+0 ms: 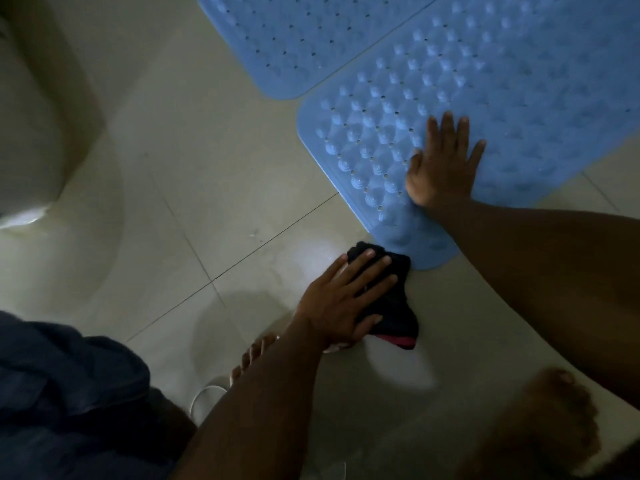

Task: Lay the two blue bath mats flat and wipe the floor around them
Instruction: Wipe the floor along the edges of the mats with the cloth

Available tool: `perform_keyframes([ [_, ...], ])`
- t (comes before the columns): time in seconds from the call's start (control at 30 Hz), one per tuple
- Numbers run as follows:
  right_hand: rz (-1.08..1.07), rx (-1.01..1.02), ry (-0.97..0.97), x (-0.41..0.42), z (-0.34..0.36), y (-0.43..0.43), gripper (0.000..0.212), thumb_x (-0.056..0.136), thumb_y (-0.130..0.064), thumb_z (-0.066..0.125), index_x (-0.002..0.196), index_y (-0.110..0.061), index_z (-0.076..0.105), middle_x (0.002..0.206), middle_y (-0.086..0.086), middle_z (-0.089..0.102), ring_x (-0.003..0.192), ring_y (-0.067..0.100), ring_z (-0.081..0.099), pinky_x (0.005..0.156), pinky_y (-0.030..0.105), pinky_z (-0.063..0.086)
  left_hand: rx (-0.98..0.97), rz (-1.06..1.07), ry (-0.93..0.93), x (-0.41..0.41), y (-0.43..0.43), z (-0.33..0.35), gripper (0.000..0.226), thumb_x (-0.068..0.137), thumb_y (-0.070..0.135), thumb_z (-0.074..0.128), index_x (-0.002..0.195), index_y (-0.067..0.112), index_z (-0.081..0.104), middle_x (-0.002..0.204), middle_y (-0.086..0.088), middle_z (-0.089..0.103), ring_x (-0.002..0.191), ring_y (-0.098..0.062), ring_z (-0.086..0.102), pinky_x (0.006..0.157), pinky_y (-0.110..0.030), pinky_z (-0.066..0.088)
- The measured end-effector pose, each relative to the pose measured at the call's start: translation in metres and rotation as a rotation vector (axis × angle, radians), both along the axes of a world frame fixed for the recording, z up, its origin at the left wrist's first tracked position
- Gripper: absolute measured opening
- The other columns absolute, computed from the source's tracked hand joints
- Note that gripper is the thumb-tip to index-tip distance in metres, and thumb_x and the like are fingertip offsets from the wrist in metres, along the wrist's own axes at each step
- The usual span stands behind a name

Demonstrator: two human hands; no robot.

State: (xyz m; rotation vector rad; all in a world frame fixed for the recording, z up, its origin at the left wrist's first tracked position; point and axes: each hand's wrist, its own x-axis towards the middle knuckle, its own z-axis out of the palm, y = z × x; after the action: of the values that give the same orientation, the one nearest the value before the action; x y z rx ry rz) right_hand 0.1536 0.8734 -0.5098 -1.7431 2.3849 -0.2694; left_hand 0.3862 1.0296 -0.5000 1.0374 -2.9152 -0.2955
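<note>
Here the near mat (pixel 485 109) lies flat on the tile floor (pixel 214 188), its long axis running from bottom centre up to the right, beside the far mat (pixel 304 39). Right hand (pixel 441 164) presses it, fingers spread. Left hand (pixel 343 299) lies flat on a black cloth (pixel 391 299) at the mat's near corner. No writing is legible.

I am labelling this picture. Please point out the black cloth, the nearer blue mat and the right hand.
black cloth (pixel 393 306), head view, bare middle beside the fingers.
nearer blue mat (pixel 519 109), head view, bumpy middle.
right hand (pixel 441 168), head view, back of hand.
</note>
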Motion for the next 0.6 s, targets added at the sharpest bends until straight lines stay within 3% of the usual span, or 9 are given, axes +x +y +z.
perform_keyframes([
  [0.3,0.113,-0.032,0.001,0.048,-0.004,-0.024,0.061,0.099,-0.035,0.035,0.157,-0.014,0.029,0.166,0.014,0.022,0.155,0.033,0.013,0.121,0.063,0.01,0.0,0.345,-0.012,0.015,-0.039,0.0,0.068,0.095,0.055,0.052,0.156,0.026,0.041,0.166,-0.004,0.03,0.156,-0.029,0.022,0.121,-0.052,0.026],
  [0.5,0.143,-0.075,0.04,0.049,-0.012,-0.019,0.059,0.101,-0.035,0.032,0.156,-0.015,0.032,0.165,0.013,0.024,0.154,0.033,0.018,0.121,0.06,0.012,-0.001,0.399,-0.036,0.026,-0.071,-0.007,0.069,0.095,0.058,0.048,0.157,0.03,0.039,0.168,-0.001,0.027,0.157,-0.028,0.02,0.121,-0.054,0.024],
  [0.6,0.131,-0.075,0.037,0.048,-0.013,-0.019,0.058,0.101,-0.036,0.034,0.156,-0.017,0.033,0.166,0.011,0.025,0.154,0.03,0.019,0.122,0.058,0.013,0.028,0.526,-0.072,0.032,-0.091,-0.006,0.071,0.097,0.06,0.045,0.16,0.031,0.032,0.17,-0.001,0.021,0.158,-0.027,0.014,0.124,-0.052,0.019],
])
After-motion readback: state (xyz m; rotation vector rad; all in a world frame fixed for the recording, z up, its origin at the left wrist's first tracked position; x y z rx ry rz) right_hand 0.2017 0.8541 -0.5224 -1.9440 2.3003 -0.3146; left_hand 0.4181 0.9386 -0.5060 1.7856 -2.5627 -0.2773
